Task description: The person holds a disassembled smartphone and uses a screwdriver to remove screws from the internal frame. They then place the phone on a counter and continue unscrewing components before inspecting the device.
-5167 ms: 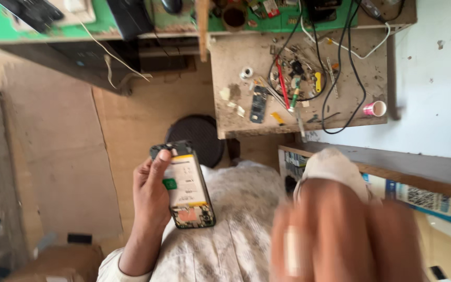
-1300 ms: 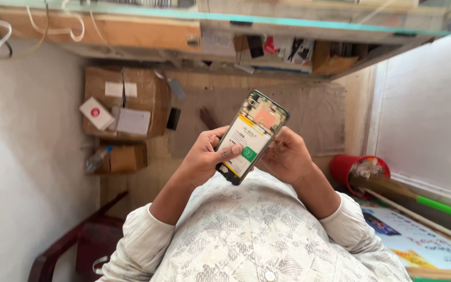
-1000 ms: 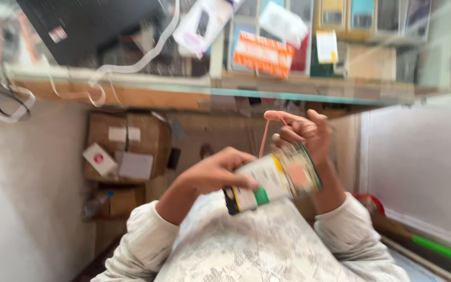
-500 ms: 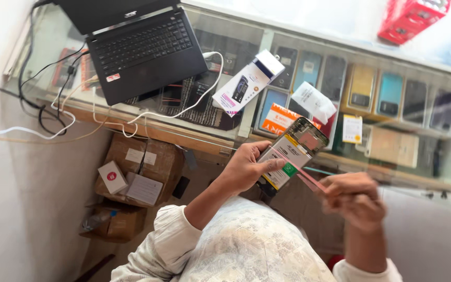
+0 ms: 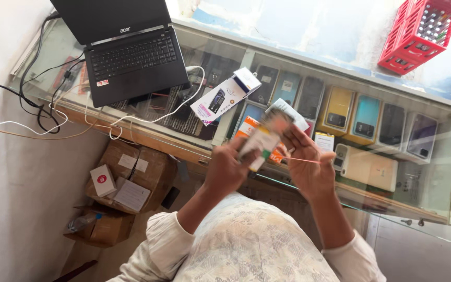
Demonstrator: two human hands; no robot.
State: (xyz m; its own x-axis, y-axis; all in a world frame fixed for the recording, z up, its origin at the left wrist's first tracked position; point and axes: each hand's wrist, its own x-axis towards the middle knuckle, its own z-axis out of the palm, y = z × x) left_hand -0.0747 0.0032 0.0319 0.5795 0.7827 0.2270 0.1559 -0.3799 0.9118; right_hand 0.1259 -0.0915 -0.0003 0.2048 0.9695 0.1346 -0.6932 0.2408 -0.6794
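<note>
Both hands meet above the glass tabletop (image 5: 439,172): left hand (image 5: 225,169) grips the opened phone (image 5: 261,140), right hand (image 5: 309,167) beside it pinches a thin strip (image 5: 301,160). Best kept steady, pulling gently.

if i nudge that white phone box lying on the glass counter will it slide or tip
The white phone box lies flat on its broad face, so tipping seems unlikely. On the smooth glass counter it would probably slide easily. It looks like thin card, likely light, and a white cable running beside it might snag it.
</note>
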